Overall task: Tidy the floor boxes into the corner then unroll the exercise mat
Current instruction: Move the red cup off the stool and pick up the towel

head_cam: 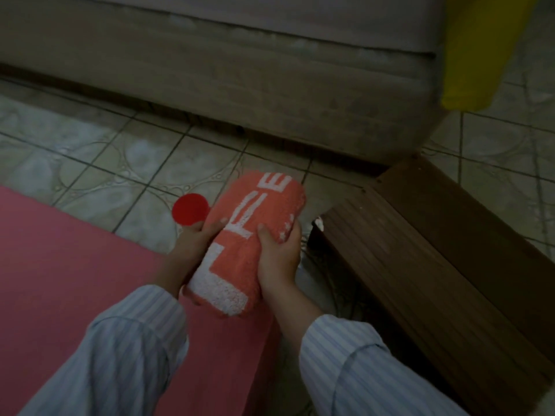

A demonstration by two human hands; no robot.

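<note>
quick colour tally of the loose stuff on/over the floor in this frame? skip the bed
Pink: 1, exercise mat, already flat on the tiles
Orange and white: 1, rolled towel, held by left hand and right hand
Red: 1, round disc
Brown: 1, wooden step
Yellow: 1, cloth hanging at top right
Total: 5
</note>
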